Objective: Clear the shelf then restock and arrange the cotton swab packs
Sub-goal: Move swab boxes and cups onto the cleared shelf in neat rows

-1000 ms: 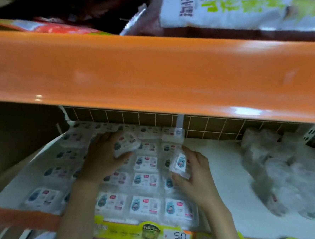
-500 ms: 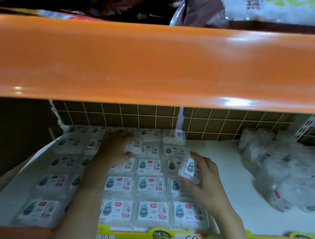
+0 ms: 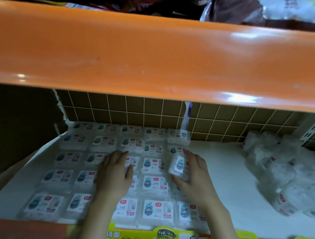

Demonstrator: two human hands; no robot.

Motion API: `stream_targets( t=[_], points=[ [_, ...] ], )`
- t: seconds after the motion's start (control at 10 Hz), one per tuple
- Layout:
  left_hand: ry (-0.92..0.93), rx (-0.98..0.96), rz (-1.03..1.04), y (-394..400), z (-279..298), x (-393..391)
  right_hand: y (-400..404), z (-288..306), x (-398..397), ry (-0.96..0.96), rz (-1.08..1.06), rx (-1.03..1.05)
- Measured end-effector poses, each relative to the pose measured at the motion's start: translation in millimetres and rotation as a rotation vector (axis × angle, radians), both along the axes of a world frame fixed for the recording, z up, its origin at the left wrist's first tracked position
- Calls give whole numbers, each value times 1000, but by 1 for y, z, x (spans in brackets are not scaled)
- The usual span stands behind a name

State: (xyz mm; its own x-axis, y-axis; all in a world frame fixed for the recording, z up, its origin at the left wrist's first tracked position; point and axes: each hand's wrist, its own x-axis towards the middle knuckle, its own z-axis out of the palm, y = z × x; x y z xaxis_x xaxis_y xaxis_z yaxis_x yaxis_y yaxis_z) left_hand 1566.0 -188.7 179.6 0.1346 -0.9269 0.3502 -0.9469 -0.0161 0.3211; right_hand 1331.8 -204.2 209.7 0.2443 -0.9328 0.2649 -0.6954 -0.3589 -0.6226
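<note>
Left hand [image 3: 114, 174] let go of the pack it held at the back rows and pulled back nearer, now flat on the laid packs [image 3: 154, 183], holding nothing.

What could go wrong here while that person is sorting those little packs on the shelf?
The right hand holds one cotton swab pack tilted above the laid-out grid of packs; setting it down carelessly could nudge neighbours out of line. The left hand rests flat on the rows and might shift them too. The loose heap of plastic-wrapped packs at the right looks unstable and may slide.
</note>
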Motion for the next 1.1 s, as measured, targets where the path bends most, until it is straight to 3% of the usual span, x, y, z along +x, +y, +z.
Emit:
stream_targets(
  t=[0.1, 0.4, 0.9, 1.1],
  points=[
    [31, 81, 46, 7, -6, -3, -5, 4, 9, -52, 4, 26],
    [26, 119, 80, 8, -1, -6, -67, 24, 55, 292, 171, -54],
    [25, 151, 98, 11, 6, -9, -67, 2, 65, 377, 221, -206],
    [49, 157, 85, 10, 7, -8, -51, 8, 46, 299, 139, -244]
  ],
)
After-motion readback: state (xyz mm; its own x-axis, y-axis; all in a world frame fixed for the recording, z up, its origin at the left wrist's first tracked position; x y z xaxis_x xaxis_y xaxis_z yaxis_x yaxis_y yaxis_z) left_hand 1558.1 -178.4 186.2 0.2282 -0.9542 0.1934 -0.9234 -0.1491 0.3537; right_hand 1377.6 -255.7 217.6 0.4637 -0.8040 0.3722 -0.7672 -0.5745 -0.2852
